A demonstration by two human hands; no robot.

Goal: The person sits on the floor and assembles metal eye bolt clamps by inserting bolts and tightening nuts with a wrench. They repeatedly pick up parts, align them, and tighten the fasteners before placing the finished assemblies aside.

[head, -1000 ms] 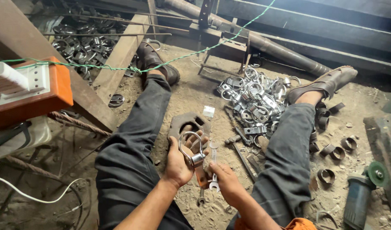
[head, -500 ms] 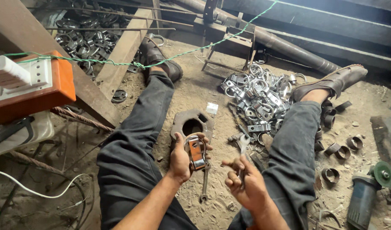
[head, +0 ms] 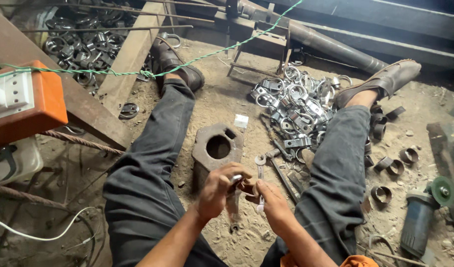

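Person is sitting on a dirt floor, legs spread out, both hands meeting low in the centre of the frame. The left hand (head: 218, 190) has its fingers curled tight around a small metal clamp piece (head: 236, 179), with more of that part hanging down below the fist. The right hand (head: 270, 198) is pinched around the shaft of a small wrench (head: 260, 170), whose ring end pokes up just above the knuckles. The two hands are touching or very nearly; I can't tell exactly how the wrench sits on the clamp because fingers hide it.

Just above the hands there's a chunky rusty steel block with a round hole (head: 217, 147) lying between the legs. Upper right of centre is a big pile of shiny metal clamps (head: 296, 106), right by the right leg. Some short dark pipe rings (head: 391, 165) are scattered on the right side, and an angle grinder (head: 425, 212) lies at the lower right. An orange box (head: 36, 106) sits at the left edge, with a green cord (head: 138, 73) running across the top.
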